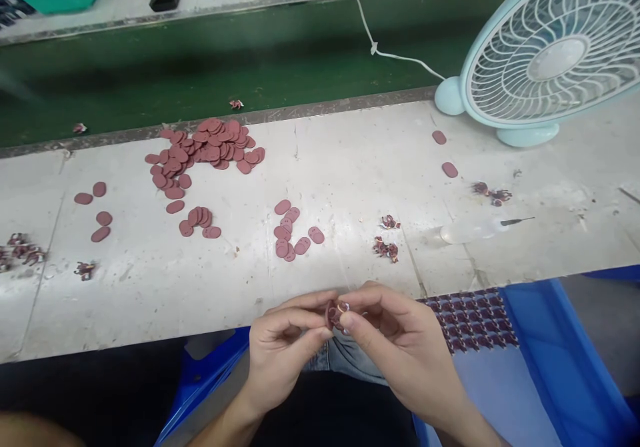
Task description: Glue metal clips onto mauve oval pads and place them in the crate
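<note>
Just in front of the table's near edge, my left hand (283,347) pinches a reddish-brown oval base (329,314) on edge between thumb and fingers. My right hand (410,347) has thumb and fingertips closed on a small dark-red and white figurine (342,309). The figurine meets the face of the base; whether they are joined I cannot tell. Fingers hide part of both. Beyond my hands lies a loose group of oval bases (283,232), some with small holes. A few similar figurines (385,249) lie to its right.
A large pile of oval bases (210,144) is at the back of the table (340,160). A light-blue fan (555,60) stands back right, near a clear bottle with a dark thin tip (470,230). At lower right, a blue crate (560,347) holds rows of figurines (475,320).
</note>
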Tool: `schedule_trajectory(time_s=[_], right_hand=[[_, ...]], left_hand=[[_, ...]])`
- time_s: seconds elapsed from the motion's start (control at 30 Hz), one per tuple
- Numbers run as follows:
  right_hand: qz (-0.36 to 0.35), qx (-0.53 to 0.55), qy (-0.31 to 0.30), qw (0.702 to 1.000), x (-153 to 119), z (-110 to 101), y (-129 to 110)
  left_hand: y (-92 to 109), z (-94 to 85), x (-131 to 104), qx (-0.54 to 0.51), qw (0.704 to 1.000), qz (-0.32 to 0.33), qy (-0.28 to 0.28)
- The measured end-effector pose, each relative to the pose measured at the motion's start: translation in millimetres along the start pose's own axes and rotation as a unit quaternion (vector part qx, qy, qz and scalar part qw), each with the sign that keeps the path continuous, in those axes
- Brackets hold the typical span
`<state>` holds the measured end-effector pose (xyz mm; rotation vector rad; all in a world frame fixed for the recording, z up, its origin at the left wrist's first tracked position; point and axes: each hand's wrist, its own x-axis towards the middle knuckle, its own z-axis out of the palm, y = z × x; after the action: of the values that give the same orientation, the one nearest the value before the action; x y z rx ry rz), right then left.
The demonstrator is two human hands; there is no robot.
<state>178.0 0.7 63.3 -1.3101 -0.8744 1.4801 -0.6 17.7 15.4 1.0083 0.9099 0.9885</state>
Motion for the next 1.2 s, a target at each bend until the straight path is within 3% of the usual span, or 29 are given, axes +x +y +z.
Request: schedule_trajectory(time_s=[0.43, 0.87, 1.1, 1.2], right_hand=[[-0.014, -0.046, 0.004, 0.999, -1, -1, -7], [-0.036, -0.158, -0.021, 0.987, -1, -5, -16], [-0.068, -0.104, -0.003, 0.992, -1, 0, -10], [-0.049, -0.050, -0.002, 0.998, -2, 2, -5]], left_hand=[[0, 4.0, -1, -0.045, 0.999, -0.016, -0.015], [5, 0.2, 1, -0.003, 1.000, -0.006, -0.014], [2, 2.9, 1, -0.048, 0.999, -0.024, -0.004], [1, 3.7, 0, -0.067, 0.997, -0.028, 0.001]])
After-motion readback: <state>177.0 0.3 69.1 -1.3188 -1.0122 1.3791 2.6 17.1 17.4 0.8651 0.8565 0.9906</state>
